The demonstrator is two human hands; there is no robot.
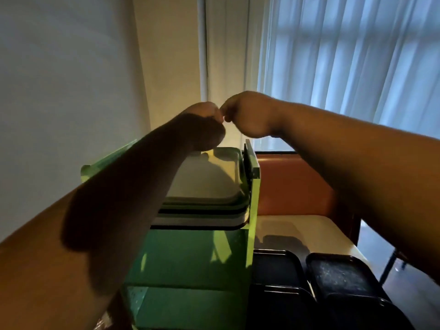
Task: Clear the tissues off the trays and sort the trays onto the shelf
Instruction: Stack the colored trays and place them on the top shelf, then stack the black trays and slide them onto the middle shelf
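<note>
Two hands are raised side by side above the green shelf (190, 256); the left hand (202, 127) and the right hand (247, 115) nearly meet at the knuckles, each with fingers curled in, though whether they pinch anything small between them cannot be told, since the fingers face away and sit in shadow. A stack of trays (209, 198) lies on the top level of the shelf, directly beneath the hands; at least four edges show at its front, in grey, dark and white bands, and the topmost is pale and bare. The stack fits closely between the shelf's raised side walls, its front edge flush with the shelf front. Two dark trays (338, 277) lie side by side on the table (309, 229) to the right of the shelf, with more dark tray rims in front of them; an orange seat back (292, 184) stands behind. No writing is readable.
</note>
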